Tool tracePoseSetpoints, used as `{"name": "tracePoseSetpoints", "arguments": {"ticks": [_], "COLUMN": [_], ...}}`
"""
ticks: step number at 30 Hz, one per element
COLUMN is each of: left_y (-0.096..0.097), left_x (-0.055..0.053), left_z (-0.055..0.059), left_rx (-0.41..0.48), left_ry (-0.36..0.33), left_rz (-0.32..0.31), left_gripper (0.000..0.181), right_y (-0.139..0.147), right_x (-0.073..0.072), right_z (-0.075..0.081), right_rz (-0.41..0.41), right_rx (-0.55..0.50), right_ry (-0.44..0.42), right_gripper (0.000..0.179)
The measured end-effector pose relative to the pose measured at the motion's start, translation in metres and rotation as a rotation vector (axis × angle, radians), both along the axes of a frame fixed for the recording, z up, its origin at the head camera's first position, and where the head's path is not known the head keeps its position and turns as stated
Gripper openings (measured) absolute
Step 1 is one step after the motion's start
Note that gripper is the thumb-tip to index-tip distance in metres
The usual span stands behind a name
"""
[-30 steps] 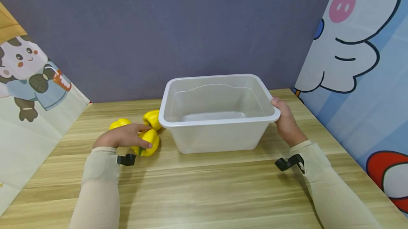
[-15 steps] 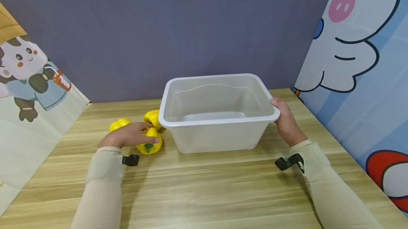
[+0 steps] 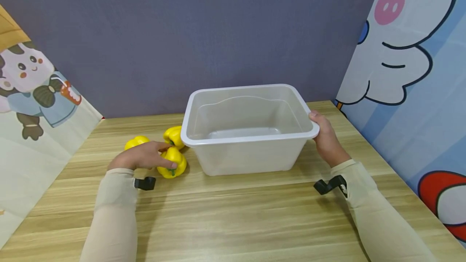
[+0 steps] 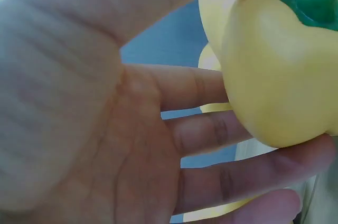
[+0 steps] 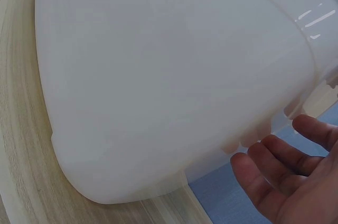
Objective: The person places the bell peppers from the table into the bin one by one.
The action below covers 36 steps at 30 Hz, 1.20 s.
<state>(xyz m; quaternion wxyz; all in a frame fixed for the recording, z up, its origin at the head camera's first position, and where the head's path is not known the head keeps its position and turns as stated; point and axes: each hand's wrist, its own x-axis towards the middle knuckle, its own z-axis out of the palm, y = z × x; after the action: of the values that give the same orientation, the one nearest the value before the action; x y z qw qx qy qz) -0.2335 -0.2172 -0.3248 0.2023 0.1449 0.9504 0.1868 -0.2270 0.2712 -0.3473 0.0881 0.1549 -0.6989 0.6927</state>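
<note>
In the head view my left hand (image 3: 143,154) has its thumb and fingers around a yellow bell pepper (image 3: 180,162) with a green stem, which is low at the table. Seen from the left wrist, the fingers reach along one side of that pepper (image 4: 274,81) and the thumb along the other; the thumb's tip is out of frame. Two more yellow peppers lie close by, one pepper (image 3: 136,141) behind the hand and one pepper (image 3: 172,135) beside the bin. My right hand (image 3: 327,140) holds the right rim of a white plastic bin (image 3: 251,156), fingertips against its outer wall.
The bin stands upright on the wood-grain table (image 3: 233,213), with nothing inside it. A grey-blue panel (image 3: 218,31) rises behind. Cartoon-printed sheets flank both sides. A black clip (image 3: 145,183) juts from the left sleeve, and another black clip (image 3: 329,185) from the right.
The pepper at my left hand has turned and shifted slightly right toward the bin. My left hand moved a little right, then back. The right hand and bin stay in place.
</note>
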Motion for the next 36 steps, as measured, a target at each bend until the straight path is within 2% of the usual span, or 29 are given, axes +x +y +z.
{"name": "tracePoseSetpoints", "arguments": {"ticks": [5, 13, 17, 21, 24, 28, 33, 36], "left_y": [-0.0021, -0.0045, -0.0056, -0.0055, -0.0049, -0.0045, -0.0044, -0.0042], "left_x": [-0.0016, -0.0028, -0.0024, -0.0026, -0.0033, -0.0042, -0.0037, -0.0033], "left_z": [-0.0005, -0.0031, -0.0045, -0.0049, -0.0055, -0.0062, -0.0067, -0.0064], "left_rx": [0.039, 0.114, 0.106, 0.103, 0.105, 0.094, 0.079, 0.091], "left_ry": [-0.031, -0.076, -0.063, -0.052, -0.051, -0.029, -0.004, -0.012], "left_rz": [-0.021, 0.003, 0.001, -0.006, -0.008, -0.010, -0.006, -0.003], "left_gripper": [0.088, 0.087, 0.089, 0.089, 0.088, 0.086, 0.084, 0.081], "right_y": [0.0005, 0.0002, -0.0007, -0.0017, -0.0015, -0.0005, -0.0001, -0.0002], "right_x": [-0.0004, -0.0010, -0.0006, -0.0001, 0.0003, 0.0001, -0.0011, -0.0011], "right_z": [0.0002, 0.0003, -0.0001, -0.0009, -0.0009, -0.0003, -0.0003, -0.0004], "right_rz": [-0.006, 0.001, -0.003, -0.016, -0.018, -0.005, 0.007, 0.013], "right_rx": [0.015, 0.021, 0.019, -0.042, -0.050, 0.006, 0.012, -0.003], "right_ry": [0.000, 0.012, 0.012, 0.003, 0.004, 0.012, 0.012, 0.013], "right_gripper": [0.039, 0.043, 0.040, 0.033, 0.033, 0.041, 0.043, 0.042]}}
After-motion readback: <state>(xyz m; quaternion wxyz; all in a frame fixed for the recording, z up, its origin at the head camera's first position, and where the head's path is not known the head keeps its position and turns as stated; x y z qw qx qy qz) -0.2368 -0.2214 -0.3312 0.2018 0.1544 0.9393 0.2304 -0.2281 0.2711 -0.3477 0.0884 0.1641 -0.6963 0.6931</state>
